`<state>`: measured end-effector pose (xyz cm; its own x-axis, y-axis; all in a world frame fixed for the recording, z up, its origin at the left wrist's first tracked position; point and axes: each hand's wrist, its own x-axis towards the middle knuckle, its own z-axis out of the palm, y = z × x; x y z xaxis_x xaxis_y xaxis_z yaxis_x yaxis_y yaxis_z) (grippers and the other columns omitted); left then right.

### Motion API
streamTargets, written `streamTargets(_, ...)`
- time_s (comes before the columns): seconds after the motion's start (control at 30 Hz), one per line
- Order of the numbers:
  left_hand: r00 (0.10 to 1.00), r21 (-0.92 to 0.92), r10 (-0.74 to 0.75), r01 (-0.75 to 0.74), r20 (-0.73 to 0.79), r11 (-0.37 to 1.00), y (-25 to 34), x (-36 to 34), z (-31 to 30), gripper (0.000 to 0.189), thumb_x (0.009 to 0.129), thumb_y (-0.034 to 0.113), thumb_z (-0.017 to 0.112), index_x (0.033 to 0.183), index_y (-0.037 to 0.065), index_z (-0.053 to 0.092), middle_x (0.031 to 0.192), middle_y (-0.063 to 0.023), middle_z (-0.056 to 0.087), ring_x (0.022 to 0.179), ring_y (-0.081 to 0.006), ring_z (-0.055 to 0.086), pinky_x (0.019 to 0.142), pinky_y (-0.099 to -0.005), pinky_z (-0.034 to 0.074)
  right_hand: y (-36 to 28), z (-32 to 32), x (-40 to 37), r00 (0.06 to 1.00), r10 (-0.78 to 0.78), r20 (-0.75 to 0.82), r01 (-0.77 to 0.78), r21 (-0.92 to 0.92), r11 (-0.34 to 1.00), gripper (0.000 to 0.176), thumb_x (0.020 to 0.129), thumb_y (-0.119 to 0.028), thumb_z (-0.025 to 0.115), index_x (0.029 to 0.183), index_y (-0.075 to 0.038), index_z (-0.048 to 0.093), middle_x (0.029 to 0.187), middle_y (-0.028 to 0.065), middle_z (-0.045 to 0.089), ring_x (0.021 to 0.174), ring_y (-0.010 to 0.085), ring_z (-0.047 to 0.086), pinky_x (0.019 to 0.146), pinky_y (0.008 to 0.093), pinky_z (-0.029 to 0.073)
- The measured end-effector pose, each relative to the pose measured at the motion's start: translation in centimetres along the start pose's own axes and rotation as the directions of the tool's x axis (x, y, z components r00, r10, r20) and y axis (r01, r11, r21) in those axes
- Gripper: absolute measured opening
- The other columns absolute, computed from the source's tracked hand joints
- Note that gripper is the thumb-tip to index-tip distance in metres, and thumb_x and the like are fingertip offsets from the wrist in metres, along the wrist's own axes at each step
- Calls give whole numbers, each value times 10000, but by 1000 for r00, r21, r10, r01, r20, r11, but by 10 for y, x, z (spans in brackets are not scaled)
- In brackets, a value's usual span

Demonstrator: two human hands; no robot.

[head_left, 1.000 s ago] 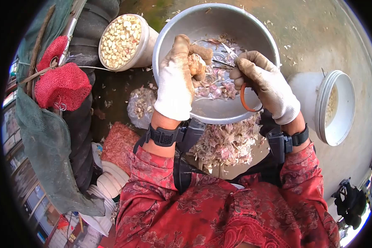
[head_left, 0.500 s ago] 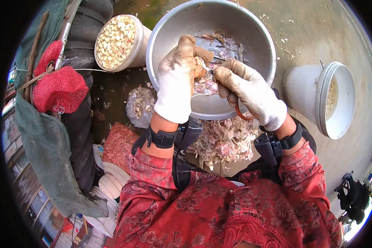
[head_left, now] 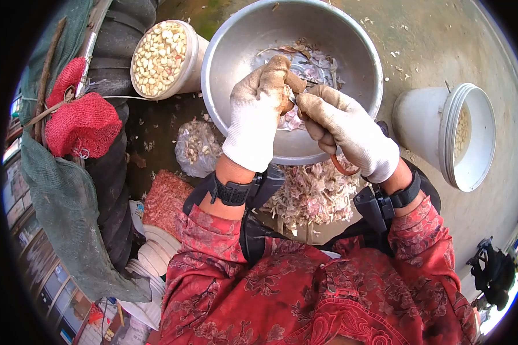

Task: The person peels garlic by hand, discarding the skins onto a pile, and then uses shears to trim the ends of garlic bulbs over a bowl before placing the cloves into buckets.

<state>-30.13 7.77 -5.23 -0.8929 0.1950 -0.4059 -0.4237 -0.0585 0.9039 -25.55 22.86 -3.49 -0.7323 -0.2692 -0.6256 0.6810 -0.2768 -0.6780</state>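
Both my hands wear white gloves with brown-stained fingers, and they meet over a large metal basin [head_left: 218,43]. My left hand [head_left: 262,98] is closed in a pinch on a small pale garlic clove, mostly hidden by the fingers. Closed around a pair of scissors is my right hand [head_left: 342,121]; an orange handle loop [head_left: 344,167] sticks out below the palm. The metal tip touches the spot where my left fingers pinch. Papery garlic skins [head_left: 311,69] lie in the basin's bottom.
A white bucket of peeled garlic cloves [head_left: 160,57] stands left of the basin, above a plastic bag of cloves [head_left: 197,146]. Another white bucket [head_left: 420,126] leans open at the right. Garlic skins [head_left: 313,195] are heaped before me. A red mesh bag [head_left: 83,126] hangs at left.
My left hand has lowered slightly and turned, its thumb folding down closer to the scissors' tip. My right hand has hardly moved and keeps its hold.
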Motion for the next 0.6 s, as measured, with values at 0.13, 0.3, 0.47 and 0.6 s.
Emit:
streamTargets(0.13, 997, -72, -16, 11, -78, 997, 1, -2, 10, 386, 954, 370, 563, 911, 5, 681, 718, -14, 627, 565, -58, 493, 520, -201, 395, -1, 0, 0, 1000, -21, 21, 19, 53, 998, 265, 951, -360, 570, 928, -96, 585, 666, -59, 484, 518, 9, 359, 452, 172, 286)
streamTargets(0.3, 999, -97, -12, 17, 44, 995, -9, 4, -4, 381, 963, 361, 544, 948, 2, 667, 730, -25, 629, 545, -60, 477, 501, -194, 374, -2, 2, -2, 995, -96, 6, 96, 56, 994, 282, 945, -358, 578, 989, -80, 602, 676, -70, 476, 553, 4, 355, 458, 166, 265)
streamTargets(0.47, 1000, -162, 24, -21, 16, 986, 0, 0, 1, 365, 968, 368, 532, 999, 23, 650, 763, -40, 641, 572, -66, 503, 508, -205, 403, 2, -7, -1, 994, -80, -67, 71, -133, 989, 304, 940, -355, 586, 1013, -64, 637, 686, -59, 496, 620, 26, 413, 519, 197, 325)
streamTargets(0.6, 1000, -95, 17, -18, -10, 995, -1, 1, 1, 364, 962, 368, 545, 1066, 29, 629, 786, -57, 652, 599, -75, 528, 530, -214, 434, -2, -4, -4, 988, -114, -100, 88, -235, 968, 342, 928, -377, 599, 1026, -52, 643, 710, -45, 536, 660, 40, 459, 571, 217, 378)
